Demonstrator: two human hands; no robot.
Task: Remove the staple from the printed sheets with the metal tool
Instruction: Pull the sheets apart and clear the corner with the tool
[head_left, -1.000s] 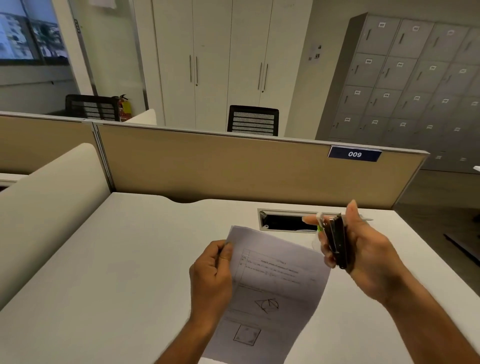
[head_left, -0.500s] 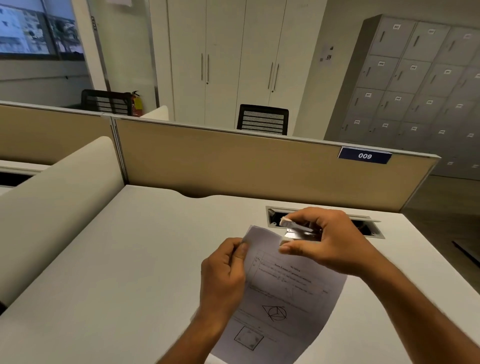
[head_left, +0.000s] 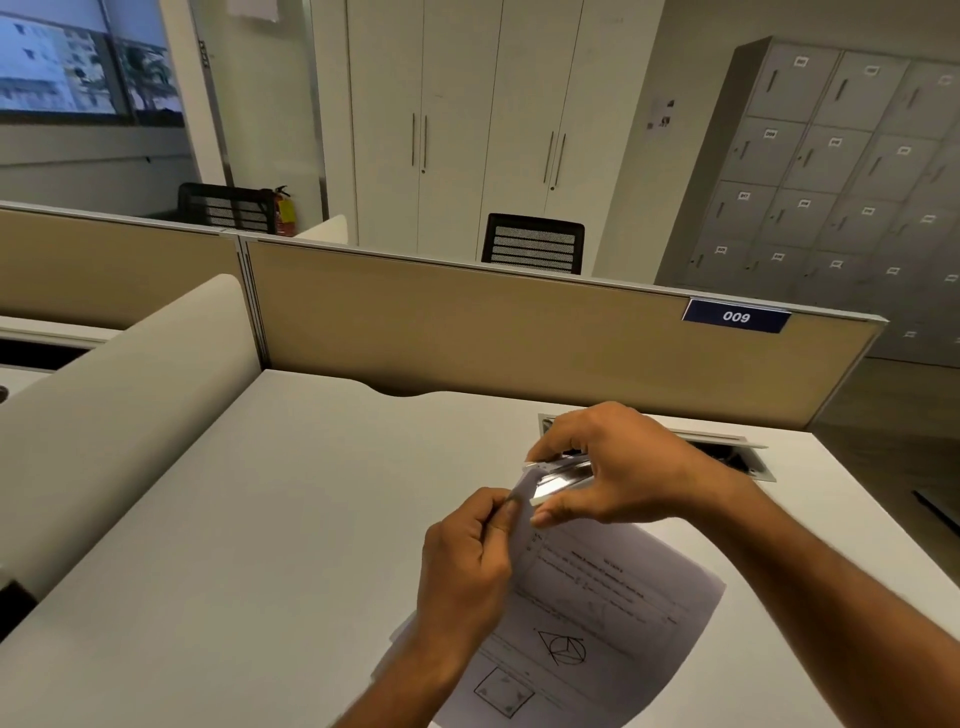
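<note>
The printed sheets, white with text and geometry drawings, lie slanted over the white desk. My left hand pinches their top left corner and lifts it. My right hand grips the metal tool, a shiny silver piece held flat between thumb and fingers, its tip right at the raised corner. The staple itself is too small to make out.
A tan partition with a "009" label closes the desk's far side. A cable slot opens in the desk behind my right hand. A curved beige divider rises on the left. The desk's right edge drops to the floor.
My right hand turned the tool from upright to flat and brought it left, down to the sheets' top corner. My left hand kept its pinch on the corner.
</note>
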